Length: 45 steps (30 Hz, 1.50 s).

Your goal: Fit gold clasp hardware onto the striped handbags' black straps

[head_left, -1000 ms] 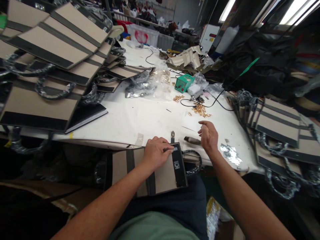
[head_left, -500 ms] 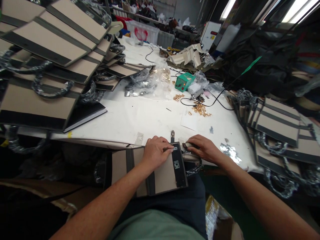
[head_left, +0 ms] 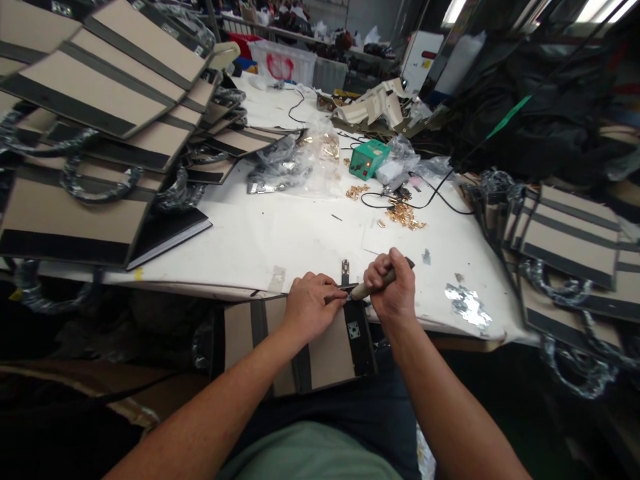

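Observation:
A beige bag panel (head_left: pixel 330 357) with dark bands lies across my lap against the table edge. My left hand (head_left: pixel 311 307) rests on it, thumb and fingertips pinched at a small metal plate on the black end band; the fingers mostly cover the plate. A square metal fitting (head_left: pixel 354 330) sits lower on that band. My right hand (head_left: pixel 393 287) is closed in a fist round a grey tapered hand tool (head_left: pixel 364 291), its tip down beside my left fingertips. The tool's exact kind is unclear. A strap with a metal clasp (head_left: pixel 345 269) sticks out beyond the panel onto the table.
Stacked beige-and-dark bag pieces (head_left: pixel 70 187) with wrapped handles fill the left; more (head_left: pixel 570 243) hang at the right. On the white table (head_left: pixel 300 233) are gold-coloured parts (head_left: pixel 405 215), a green box (head_left: pixel 369 159) with a cable, plastic bags (head_left: pixel 293 163) and silvery scraps (head_left: pixel 467 307).
My right hand has come up and left from the table edge, now gripping the grey tool with its tip at the plate. My left hand stays on the panel.

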### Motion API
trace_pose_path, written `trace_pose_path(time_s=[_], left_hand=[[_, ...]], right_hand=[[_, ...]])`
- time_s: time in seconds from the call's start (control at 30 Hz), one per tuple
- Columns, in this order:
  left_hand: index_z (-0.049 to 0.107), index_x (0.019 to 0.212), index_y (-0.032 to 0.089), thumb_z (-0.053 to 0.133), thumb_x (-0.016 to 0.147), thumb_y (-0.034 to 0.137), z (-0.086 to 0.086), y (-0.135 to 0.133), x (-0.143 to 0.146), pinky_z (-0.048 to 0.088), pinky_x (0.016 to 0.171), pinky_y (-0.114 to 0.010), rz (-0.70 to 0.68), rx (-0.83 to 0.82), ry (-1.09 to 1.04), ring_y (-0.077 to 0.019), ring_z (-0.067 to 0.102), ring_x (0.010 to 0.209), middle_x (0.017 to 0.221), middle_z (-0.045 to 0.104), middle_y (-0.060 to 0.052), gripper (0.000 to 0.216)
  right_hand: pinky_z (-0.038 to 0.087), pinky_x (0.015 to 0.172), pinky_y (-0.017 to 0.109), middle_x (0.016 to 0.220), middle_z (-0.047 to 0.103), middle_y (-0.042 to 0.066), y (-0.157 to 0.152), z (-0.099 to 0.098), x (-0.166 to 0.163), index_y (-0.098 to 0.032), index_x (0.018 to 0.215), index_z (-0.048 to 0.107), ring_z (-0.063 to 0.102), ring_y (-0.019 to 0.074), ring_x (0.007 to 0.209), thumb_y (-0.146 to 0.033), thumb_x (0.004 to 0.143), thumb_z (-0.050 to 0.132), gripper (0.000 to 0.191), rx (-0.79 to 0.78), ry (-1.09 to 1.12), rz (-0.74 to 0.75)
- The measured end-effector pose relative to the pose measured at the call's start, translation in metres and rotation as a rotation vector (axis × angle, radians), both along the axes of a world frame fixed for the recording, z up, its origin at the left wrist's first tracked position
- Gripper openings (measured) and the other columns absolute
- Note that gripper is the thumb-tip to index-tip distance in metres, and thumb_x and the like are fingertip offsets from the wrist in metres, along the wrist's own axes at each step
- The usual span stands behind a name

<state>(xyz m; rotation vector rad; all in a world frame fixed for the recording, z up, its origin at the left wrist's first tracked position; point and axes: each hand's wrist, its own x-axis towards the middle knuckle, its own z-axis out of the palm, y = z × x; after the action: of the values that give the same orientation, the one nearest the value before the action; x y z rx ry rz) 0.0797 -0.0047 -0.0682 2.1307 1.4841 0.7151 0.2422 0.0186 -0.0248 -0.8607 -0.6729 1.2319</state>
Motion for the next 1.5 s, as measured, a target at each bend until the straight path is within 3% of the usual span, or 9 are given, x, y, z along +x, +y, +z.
trace_pose_path(time_s=[0.37, 0.5, 0.6, 0.7, 0.77, 0.97, 1.2, 1.43, 1.5], left_hand=[[0.08, 0.092, 0.038, 0.073, 0.086, 0.032, -0.002, 0.001, 0.0, 0.039, 0.08, -0.041, -0.005, 0.003, -0.014, -0.0235, 0.061, 0.097, 0.103, 0.075, 0.003, 0.011], [0.079, 0.09, 0.036, 0.073, 0.086, 0.033, -0.003, 0.0, 0.0, 0.04, 0.082, -0.041, -0.01, 0.007, 0.0, -0.0236, 0.061, 0.097, 0.1, 0.075, 0.002, 0.009], [0.076, 0.102, 0.034, 0.072, 0.085, 0.032, 0.0, 0.0, 0.001, 0.041, 0.084, -0.039, 0.034, -0.003, 0.01, -0.024, 0.062, 0.098, 0.101, 0.075, 0.0, 0.018], [0.072, 0.114, 0.027, 0.066, 0.087, 0.035, 0.009, 0.006, -0.002, 0.043, 0.084, -0.037, 0.053, -0.113, 0.122, -0.0257, 0.064, 0.1, 0.104, 0.074, -0.005, 0.029], [0.074, 0.108, 0.025, 0.063, 0.087, 0.04, 0.018, 0.013, -0.006, 0.045, 0.078, -0.034, 0.003, -0.211, 0.195, -0.026, 0.066, 0.096, 0.103, 0.075, -0.006, 0.028], [0.076, 0.074, 0.023, 0.062, 0.08, 0.049, 0.038, 0.036, -0.01, 0.039, 0.061, -0.03, -0.11, -0.376, 0.281, -0.0238, 0.067, 0.073, 0.077, 0.075, -0.007, 0.03], [0.07, 0.063, 0.02, 0.062, 0.075, 0.043, 0.039, 0.048, 0.001, 0.034, 0.054, -0.027, -0.17, -0.521, 0.27, -0.0165, 0.057, 0.059, 0.057, 0.062, -0.001, 0.027], [0.07, 0.064, 0.019, 0.068, 0.071, 0.045, 0.038, 0.054, 0.001, 0.033, 0.054, -0.027, -0.156, -0.565, 0.25, -0.0159, 0.053, 0.06, 0.057, 0.057, 0.0, 0.027], [0.069, 0.063, 0.019, 0.068, 0.071, 0.045, 0.038, 0.054, 0.001, 0.033, 0.054, -0.027, -0.158, -0.567, 0.242, -0.0157, 0.053, 0.06, 0.057, 0.056, 0.0, 0.027]], right_hand=[[0.025, 0.038, 0.02, 0.055, 0.036, -0.009, 0.004, -0.005, -0.003, -0.021, 0.064, 0.045, 0.031, 0.0046, 0.037, -0.041, 0.084, 0.065, 0.035, -0.015, 0.025, -0.006], [0.027, 0.04, 0.023, 0.052, 0.041, -0.008, -0.005, -0.006, -0.017, -0.022, 0.063, 0.045, 0.033, 0.0069, 0.039, -0.041, 0.087, 0.066, 0.037, 0.044, -0.247, 0.038], [0.033, 0.048, 0.024, 0.053, 0.046, -0.007, -0.013, -0.005, -0.023, -0.021, 0.063, 0.049, 0.039, 0.0091, 0.047, -0.039, 0.088, 0.066, 0.036, 0.095, -0.515, 0.103], [0.036, 0.056, 0.026, 0.058, 0.048, -0.005, -0.018, -0.002, -0.025, -0.02, 0.063, 0.054, 0.043, 0.0107, 0.055, -0.036, 0.087, 0.066, 0.031, 0.175, -0.731, 0.148], [0.035, 0.057, 0.026, 0.058, 0.048, -0.005, -0.018, 0.0, -0.025, -0.019, 0.063, 0.055, 0.043, 0.0112, 0.057, -0.034, 0.085, 0.066, 0.029, 0.194, -0.788, 0.167], [0.033, 0.054, 0.027, 0.053, 0.048, -0.004, -0.022, -0.001, -0.021, -0.02, 0.061, 0.053, 0.041, 0.0114, 0.052, -0.041, 0.087, 0.065, 0.035, 0.182, -0.713, 0.175], [0.032, 0.045, 0.027, 0.049, 0.048, -0.005, -0.02, -0.012, -0.015, -0.021, 0.062, 0.049, 0.039, 0.0099, 0.043, -0.044, 0.089, 0.064, 0.039, 0.157, -0.53, 0.104], [0.028, 0.039, 0.025, 0.053, 0.046, -0.006, -0.015, 0.027, -0.012, -0.022, 0.063, 0.048, 0.039, 0.0083, 0.039, -0.038, 0.089, 0.066, 0.036, 0.294, -0.351, 0.064], [0.029, 0.039, 0.025, 0.053, 0.046, -0.006, -0.017, 0.028, -0.014, -0.022, 0.063, 0.048, 0.039, 0.0087, 0.04, -0.038, 0.089, 0.066, 0.035, 0.317, -0.354, 0.087]])
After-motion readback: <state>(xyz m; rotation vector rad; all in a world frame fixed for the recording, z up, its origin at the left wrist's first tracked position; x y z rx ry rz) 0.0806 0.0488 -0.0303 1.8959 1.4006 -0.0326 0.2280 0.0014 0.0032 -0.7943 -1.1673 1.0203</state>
